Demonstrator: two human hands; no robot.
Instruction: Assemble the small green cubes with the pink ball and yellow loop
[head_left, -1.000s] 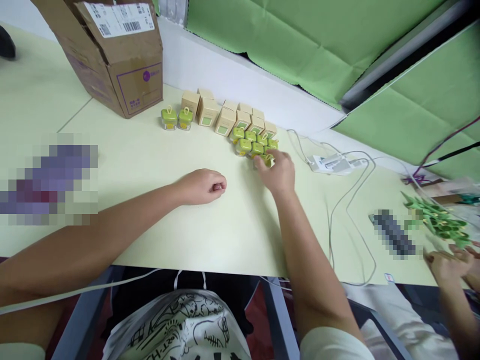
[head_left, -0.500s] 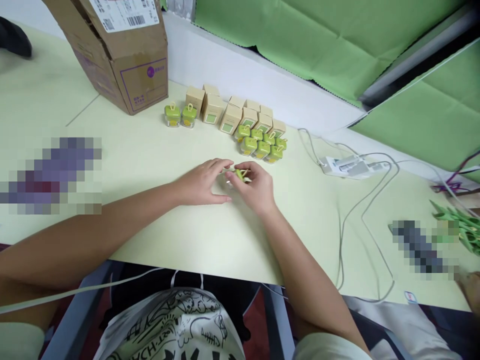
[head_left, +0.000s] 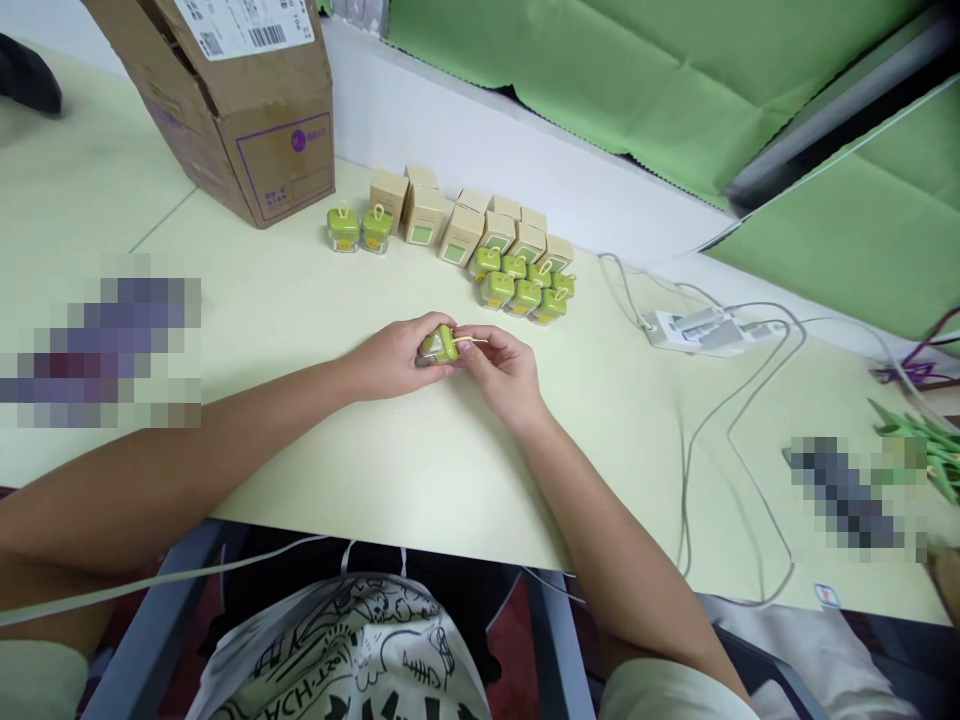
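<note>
My left hand (head_left: 396, 358) is wrapped round a small green-lidded container (head_left: 438, 346) with a clear body, tipped on its side above the table. My right hand (head_left: 508, 368) pinches the pale cord loop (head_left: 471, 339) that sticks out from its lid. Both hands are close together, fingertips near the lid. Beyond them stands a cluster of several matching containers (head_left: 525, 294), green lids up. Two more, a left one (head_left: 343, 228) and a right one (head_left: 376, 230), stand apart further left.
Several small beige cartons (head_left: 462, 232) are lined up behind the containers. A large cardboard box (head_left: 281, 150) stands at the back left. A power strip (head_left: 697, 332) with trailing white cables lies right. Blurred dark objects lie at both sides.
My left hand has closed from an open curve onto the container. The container has moved slightly left and shows more fully, and my right fingers are now at its cord loop.
</note>
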